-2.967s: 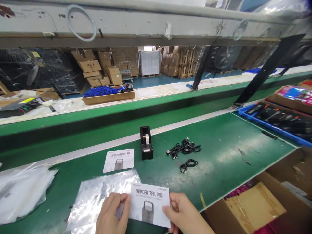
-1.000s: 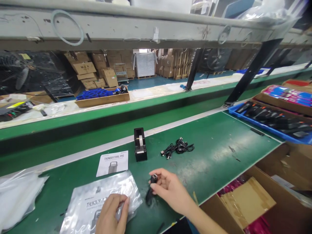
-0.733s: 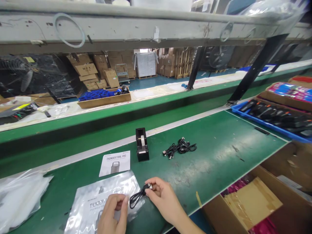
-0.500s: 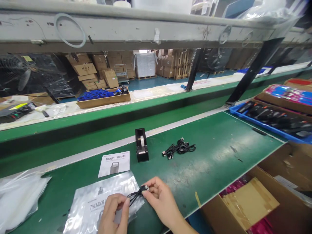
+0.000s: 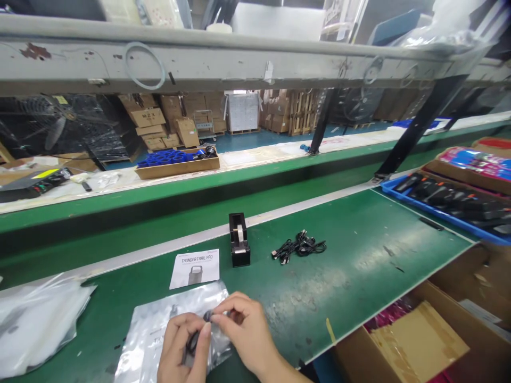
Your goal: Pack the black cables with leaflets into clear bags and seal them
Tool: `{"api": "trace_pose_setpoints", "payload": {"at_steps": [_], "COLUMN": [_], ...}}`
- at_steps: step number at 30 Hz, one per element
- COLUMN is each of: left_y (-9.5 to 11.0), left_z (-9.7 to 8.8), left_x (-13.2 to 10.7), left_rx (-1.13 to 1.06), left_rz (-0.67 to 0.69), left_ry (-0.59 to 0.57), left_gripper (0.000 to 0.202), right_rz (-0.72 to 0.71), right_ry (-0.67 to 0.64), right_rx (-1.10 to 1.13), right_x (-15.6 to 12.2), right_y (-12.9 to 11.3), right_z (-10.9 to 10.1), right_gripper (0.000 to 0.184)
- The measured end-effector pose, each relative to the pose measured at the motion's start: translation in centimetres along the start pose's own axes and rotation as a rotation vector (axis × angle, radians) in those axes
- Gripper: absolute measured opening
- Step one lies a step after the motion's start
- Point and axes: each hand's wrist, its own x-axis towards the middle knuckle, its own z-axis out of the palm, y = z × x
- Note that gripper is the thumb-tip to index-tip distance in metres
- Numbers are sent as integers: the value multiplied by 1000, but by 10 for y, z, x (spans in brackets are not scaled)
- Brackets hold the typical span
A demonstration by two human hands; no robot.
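Note:
Close together over a clear plastic bag [image 5: 139, 332], my two hands hold a bundled black USB cable [image 5: 192, 343]. My left hand [image 5: 181, 346] is closed around the cable's loops. With thumb and forefinger my right hand [image 5: 245, 330] pinches its upper end, mostly hidden by the fingers. A printed sheet shows through the bag under my hands. Just beyond lies a white "Thunder Trail Pro" leaflet [image 5: 195, 268]. A black tape dispenser [image 5: 239, 240] stands to the leaflet's right, and several more black cables [image 5: 299, 247] lie in a heap further right.
A stack of clear bags [image 5: 40, 324] lies at the left. On the right are a blue tray [image 5: 443, 215] of black items and an open cardboard box [image 5: 355, 351] below the table edge. A box of blue parts [image 5: 178, 165] sits on the ledge behind.
My hands have drawn closer together, with the cable moved slightly left and its light-coloured plug now hidden by my right fingers. The camera view has shifted a little.

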Motion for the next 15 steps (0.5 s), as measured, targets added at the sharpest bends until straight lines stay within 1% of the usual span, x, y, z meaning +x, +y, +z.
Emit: {"api": "trace_pose_setpoints", "payload": {"at_steps": [1,3,5,6,8,10,13,15], "left_y": [1,3,5,7,11,16,24,25], "left_z": [0,-1,-6,-10,-21,-34,-47,-49], "left_x": [0,1,4,7,14,22,33,38], "left_rx": [-15,-35,-42,-44,-47,-66,-158,-301], "left_rz": [-8,-22,-37,-43,-62,-96,-198,-251], "left_ry": [11,37,72,82,71,61,111,132], "left_gripper": [10,11,12,12,15,19,26,37], "right_rz": [0,-35,-131,-198,-330,-415,-504,-564], "right_ry": [-86,-289,-459,-523,-621,-718,-804,-863], "right_rx": [-45,-166,-296,-355,-455,-499,-494,-440], "right_x": [-1,-2,0,4,14,28,47,54], "right_y": [-1,-7,-18,-26,-45,-68,-104,-126], "right_z": [0,-2,-6,-9,-14,-18,-19,-19], "right_gripper": [12,30,39,38,30,24,24,21]}}
